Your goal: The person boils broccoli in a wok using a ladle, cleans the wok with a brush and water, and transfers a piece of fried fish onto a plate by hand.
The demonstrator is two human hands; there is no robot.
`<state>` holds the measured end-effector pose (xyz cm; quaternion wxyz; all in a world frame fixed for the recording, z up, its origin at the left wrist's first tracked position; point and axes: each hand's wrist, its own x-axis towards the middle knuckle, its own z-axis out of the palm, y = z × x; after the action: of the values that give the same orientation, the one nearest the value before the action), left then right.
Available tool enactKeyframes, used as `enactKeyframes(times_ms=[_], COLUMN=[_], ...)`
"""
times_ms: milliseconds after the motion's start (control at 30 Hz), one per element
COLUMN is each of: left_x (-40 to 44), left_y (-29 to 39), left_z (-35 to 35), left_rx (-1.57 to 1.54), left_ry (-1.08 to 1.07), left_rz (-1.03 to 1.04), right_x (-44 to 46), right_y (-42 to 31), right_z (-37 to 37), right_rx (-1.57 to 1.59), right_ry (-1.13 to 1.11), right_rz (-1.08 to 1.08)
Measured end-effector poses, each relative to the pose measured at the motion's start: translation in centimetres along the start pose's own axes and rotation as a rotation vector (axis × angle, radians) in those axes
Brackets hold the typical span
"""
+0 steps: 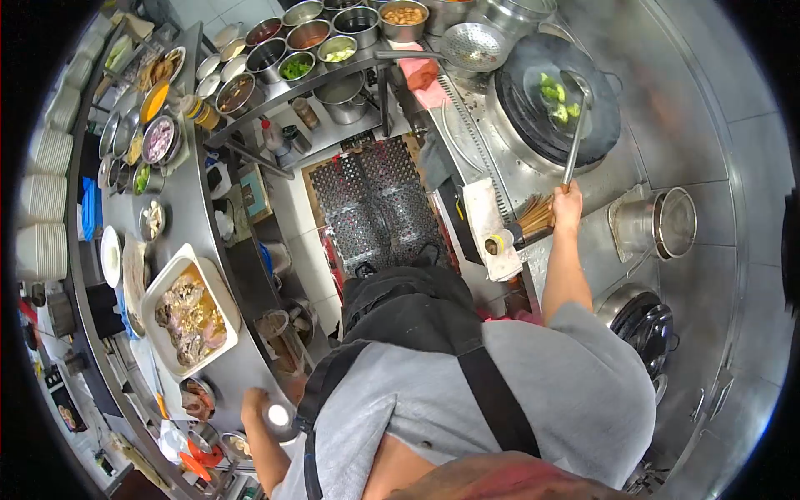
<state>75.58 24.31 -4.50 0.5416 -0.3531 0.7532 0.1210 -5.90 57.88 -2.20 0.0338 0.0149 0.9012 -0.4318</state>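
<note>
My right hand [567, 205] is closed around the handle of a long metal ladle [577, 142]. The ladle's head lies inside a dark wok [529, 125] on the stove, beside bright green vegetable pieces [553, 90]. Haze hangs over the wok. My left hand [254, 402] is low at the edge of the steel counter [237, 358]; its fingers are hidden, so their grip does not show. Near the left wrist is a shiny round metal thing [279, 415]. Close to that hand, a small bowl [198, 398] of reddish food stands on the counter.
A large white tray [233, 321] of meat in sauce sits on the left counter. Several metal pots of ingredients line the back shelf. A perforated strainer [475, 47] rests beside the wok. A bamboo brush [535, 215] and folded cloth [481, 204] lie near my right hand.
</note>
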Motion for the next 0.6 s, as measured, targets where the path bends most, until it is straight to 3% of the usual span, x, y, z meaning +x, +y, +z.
enactKeyframes(times_ms=[100, 167, 267, 300, 333, 367, 400, 467, 533, 600], left_x=[-0.3, -1.6, -3.0, -4.2, -5.1, -6.1, -6.6, -5.9, -3.4, -0.1], left_y=[-3.5, -3.1, -3.2, -3.3, -3.6, -3.8, -3.6, -1.3, 2.5, 6.9], left_z=[8.6, 10.4, 11.8, 12.1, 12.0, 11.7, 10.7, 6.2, -1.4, -10.9], left_rx=[-0.159, -0.184, -0.229, -0.227, -0.186, -0.132, -0.122, -0.225, -0.391, -0.512], left_ry=[-0.095, -0.189, -0.212, -0.218, -0.071, 0.075, 0.146, 0.152, 0.100, 0.116], left_rz=[-0.185, -0.355, -0.388, -0.384, -0.311, -0.241, -0.186, -0.055, 0.127, 0.317], right_x=[-2.9, -4.2, -3.6, -2.8, -2.7, -2.3, -2.3, -1.7, -1.4, -1.8], right_y=[-2.4, -2.1, 1.2, 2.9, 2.8, 2.6, 1.9, 1.5, 0.0, -3.8], right_z=[0.9, 1.4, 2.7, 3.2, 3.7, 3.5, 3.3, 2.3, 1.3, 0.0], right_rx=[0.110, 0.138, 0.120, -0.139, -0.390, -0.321, -0.312, -0.137, -0.117, -0.121], right_ry=[-0.042, -0.071, -0.051, 0.138, 0.325, 0.318, 0.324, 0.265, 0.282, 0.129], right_rz=[-0.008, 0.054, 0.097, -0.128, -0.354, -0.272, -0.264, -0.023, -0.013, 0.123])
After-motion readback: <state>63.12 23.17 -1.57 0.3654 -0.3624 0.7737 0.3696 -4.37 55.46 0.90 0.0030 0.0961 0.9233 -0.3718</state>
